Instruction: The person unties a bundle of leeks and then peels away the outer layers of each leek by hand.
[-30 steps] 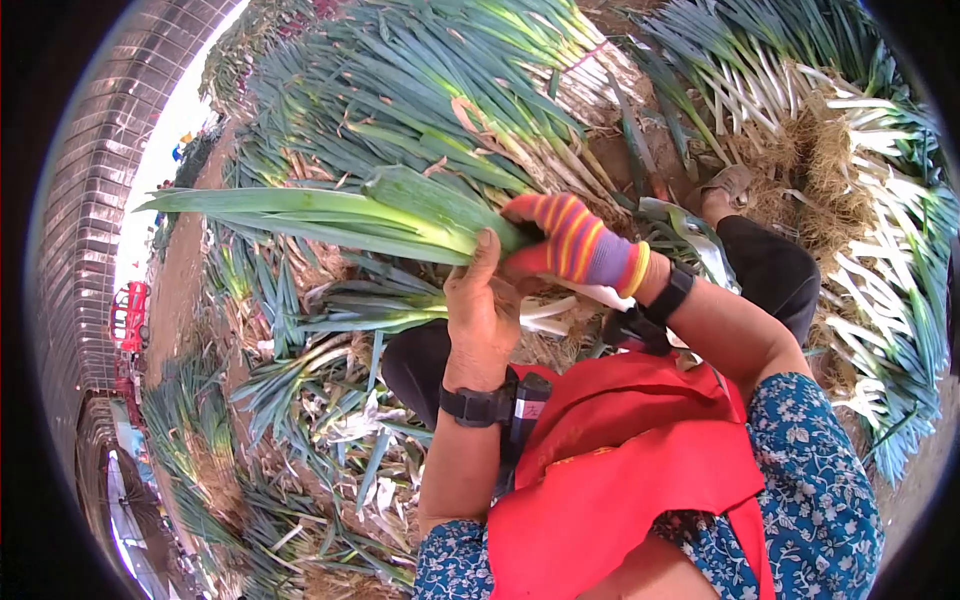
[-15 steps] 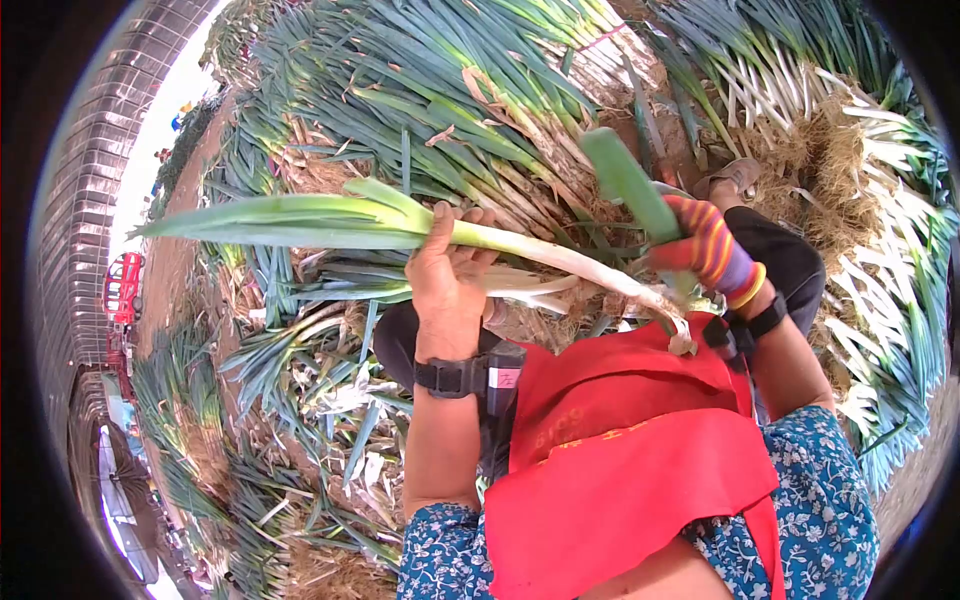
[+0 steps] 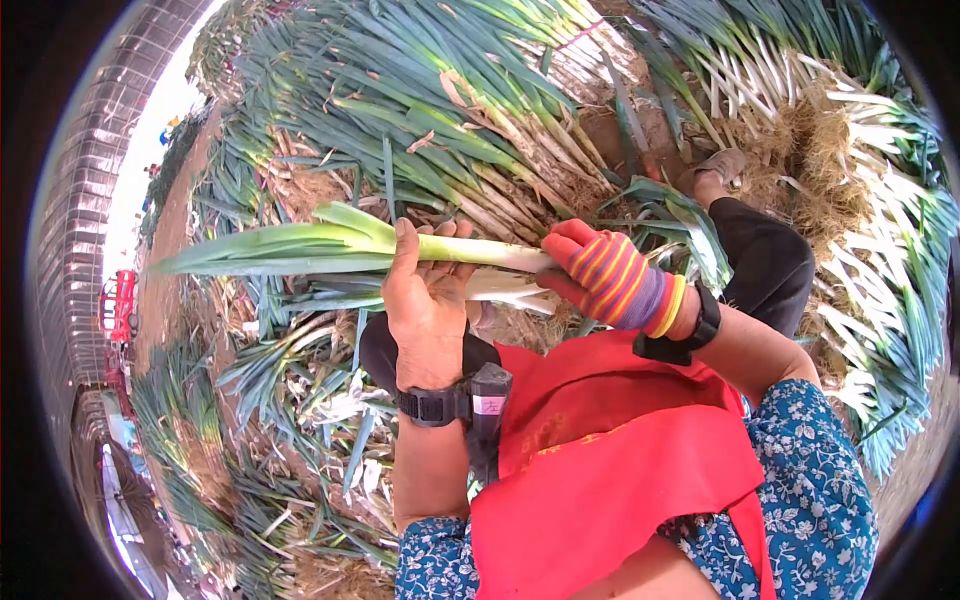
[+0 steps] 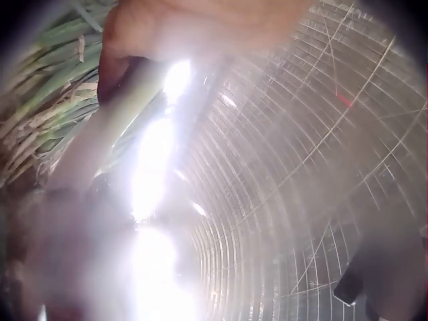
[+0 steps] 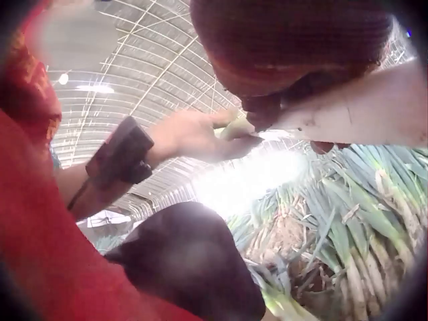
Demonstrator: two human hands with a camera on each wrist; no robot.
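Note:
A leek (image 3: 480, 250) lies crosswise in front of the body, its green leaves toward the left and its white shank toward the right. My bare left hand (image 3: 428, 312) grips it where the leaves begin, thumb on the near side. My right hand (image 3: 612, 278), in a striped glove, holds the white shank near its lower end and covers that end. In the right wrist view, the pale shank (image 5: 361, 114) passes under the gloved fingers. The left wrist view catches the left hand (image 4: 187, 33) on the stalk, blurred by glare.
Large piles of leeks (image 3: 400, 110) lie ahead, with more at the right, white shanks and tangled roots (image 3: 830, 150) showing. Loose leaves and trimmings (image 3: 340, 370) cover the ground at left. A red apron (image 3: 610, 440) spreads over the lap, between bent knees.
A separated green leaf that the right hand held half a second ago is out of that hand. The right hand has moved left, back onto the shank; the left hand has shifted slightly left.

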